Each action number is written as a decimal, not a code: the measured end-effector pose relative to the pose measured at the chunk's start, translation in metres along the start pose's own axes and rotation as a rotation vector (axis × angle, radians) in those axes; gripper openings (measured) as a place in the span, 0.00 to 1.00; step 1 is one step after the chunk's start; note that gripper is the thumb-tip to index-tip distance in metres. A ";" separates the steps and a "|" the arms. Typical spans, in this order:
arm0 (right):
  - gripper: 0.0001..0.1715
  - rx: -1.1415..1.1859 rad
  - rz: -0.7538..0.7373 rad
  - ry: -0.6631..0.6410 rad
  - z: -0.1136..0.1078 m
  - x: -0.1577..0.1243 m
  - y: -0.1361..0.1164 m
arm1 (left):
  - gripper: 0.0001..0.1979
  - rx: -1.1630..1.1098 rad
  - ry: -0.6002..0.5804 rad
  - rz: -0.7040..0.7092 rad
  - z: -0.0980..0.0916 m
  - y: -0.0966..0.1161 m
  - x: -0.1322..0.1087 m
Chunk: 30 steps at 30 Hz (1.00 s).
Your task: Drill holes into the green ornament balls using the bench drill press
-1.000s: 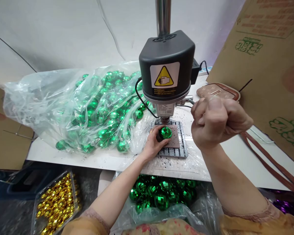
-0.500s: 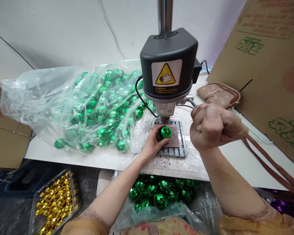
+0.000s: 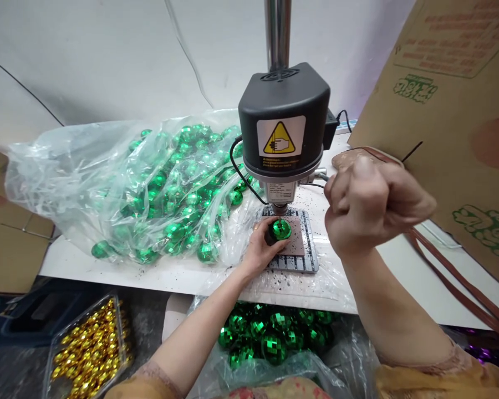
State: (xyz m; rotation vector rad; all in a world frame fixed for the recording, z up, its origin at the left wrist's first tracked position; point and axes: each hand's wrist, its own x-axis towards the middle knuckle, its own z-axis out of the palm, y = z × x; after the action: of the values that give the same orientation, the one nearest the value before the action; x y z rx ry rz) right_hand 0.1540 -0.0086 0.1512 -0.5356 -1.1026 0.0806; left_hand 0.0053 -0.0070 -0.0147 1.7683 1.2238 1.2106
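Observation:
A shiny green ball (image 3: 281,229) sits under the chuck of a black drill press (image 3: 284,119), over a pinkish square plate (image 3: 297,244) on the slotted metal base (image 3: 311,257). Fingers and thumb of my left hand (image 3: 263,242) wrap round a dark holder or lower part at the ball's left side. To the right of the press, my right hand (image 3: 363,208) is raised in a fist at the end of the press's metal lever (image 3: 319,175). The lever's grip is hidden inside the fingers.
A clear plastic bag (image 3: 79,166) of green balls lies left of the press. More green balls (image 3: 274,338) sit below the table edge. Gold balls (image 3: 91,343) fill a clear bin at lower left. A brown purse (image 3: 357,157) and a cardboard box (image 3: 453,138) stand right.
My right fist has risen slightly and now covers more of the purse. The press head sits lower in view. My left hand still holds at the green ball.

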 end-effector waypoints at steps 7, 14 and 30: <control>0.28 0.167 0.062 0.006 0.013 0.028 -0.002 | 0.23 0.289 -0.017 0.007 -0.035 0.050 -0.045; 0.25 0.145 0.094 0.044 0.014 0.023 -0.005 | 0.23 0.415 -0.545 0.004 -0.108 0.083 -0.083; 0.27 0.136 0.059 0.070 0.015 0.023 -0.004 | 0.20 0.803 -0.062 0.166 -0.117 -0.031 0.110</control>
State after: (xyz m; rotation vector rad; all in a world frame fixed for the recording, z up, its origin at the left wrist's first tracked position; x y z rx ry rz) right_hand 0.1509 0.0014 0.1774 -0.4458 -1.0050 0.1851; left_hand -0.1000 0.1084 0.0343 2.4898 1.6959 0.7717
